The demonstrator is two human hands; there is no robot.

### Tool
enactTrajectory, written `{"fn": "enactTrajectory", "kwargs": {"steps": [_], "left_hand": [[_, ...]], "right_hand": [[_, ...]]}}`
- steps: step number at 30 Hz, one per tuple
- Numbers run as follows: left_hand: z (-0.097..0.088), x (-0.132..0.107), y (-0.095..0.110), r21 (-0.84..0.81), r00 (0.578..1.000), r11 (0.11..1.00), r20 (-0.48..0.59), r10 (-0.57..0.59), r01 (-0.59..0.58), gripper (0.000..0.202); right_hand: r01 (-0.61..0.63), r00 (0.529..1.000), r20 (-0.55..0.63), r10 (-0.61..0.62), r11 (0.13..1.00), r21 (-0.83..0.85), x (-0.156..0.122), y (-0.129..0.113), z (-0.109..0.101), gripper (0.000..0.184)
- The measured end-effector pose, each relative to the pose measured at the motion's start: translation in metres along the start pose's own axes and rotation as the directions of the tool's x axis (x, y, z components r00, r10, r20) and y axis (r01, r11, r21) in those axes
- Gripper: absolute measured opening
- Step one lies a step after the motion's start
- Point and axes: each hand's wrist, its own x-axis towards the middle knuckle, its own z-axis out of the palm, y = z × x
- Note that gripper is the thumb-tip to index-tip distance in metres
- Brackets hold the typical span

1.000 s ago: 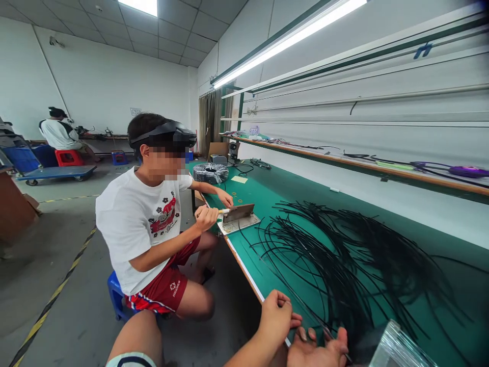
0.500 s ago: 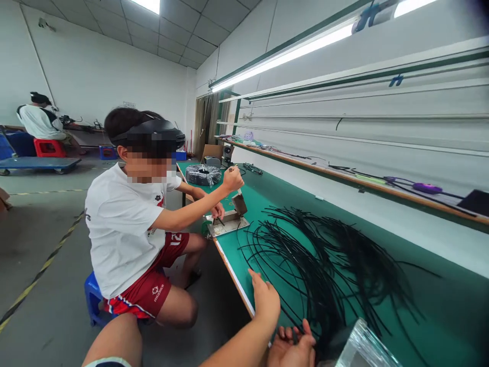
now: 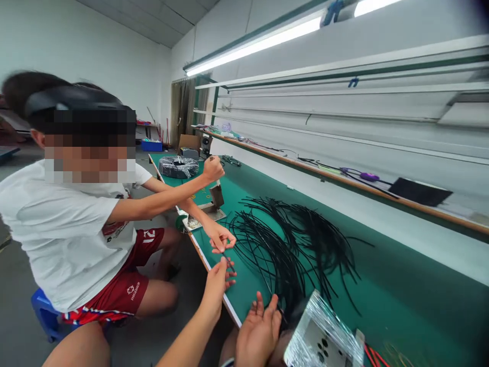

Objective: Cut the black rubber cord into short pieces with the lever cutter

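Observation:
My left hand [image 3: 217, 285] pinches a short black cable piece [image 3: 231, 264] over the bench's front edge. A co-worker's hand [image 3: 220, 237] reaches to the piece's upper end, fingertips almost meeting mine. My right hand [image 3: 259, 326] is palm up with loosely curled, parted fingers, beside the loose ends of a large bundle of black cables [image 3: 282, 255]. A cable end lies at its fingertips; I cannot tell whether they touch it. The co-worker's other fist [image 3: 213, 169] grips the lever of a small metal press [image 3: 216, 196].
A foil-wrapped metal fixture with holes [image 3: 324, 334] stands close to my right hand, red wires [image 3: 376, 354] beside it. A wrapped cable coil [image 3: 179, 166] lies at the far end of the green bench [image 3: 405, 300]. A shelf [image 3: 324, 176] runs above; the co-worker sits at left.
My left hand has moved away from me to the co-worker's hand, which has come forward from the press. My right hand's fingers have loosened. The view has swung right.

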Motion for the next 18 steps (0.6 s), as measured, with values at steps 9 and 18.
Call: {"fn": "enactTrajectory", "kwargs": {"steps": [9,18], "left_hand": [[0.013,-0.004,-0.003,0.001,0.999,0.999,0.002,0.035,-0.035,0.057],[0.006,0.001,0.024,-0.211,0.994,0.977,-0.106,-0.019,-0.004,0.038]], "right_hand": [[-0.102,0.990,-0.101,0.103,0.995,0.015,0.003,0.001,-0.001,0.046],[-0.104,0.990,-0.092,0.108,0.993,0.047,-0.002,-0.002,0.003,0.052]]}}
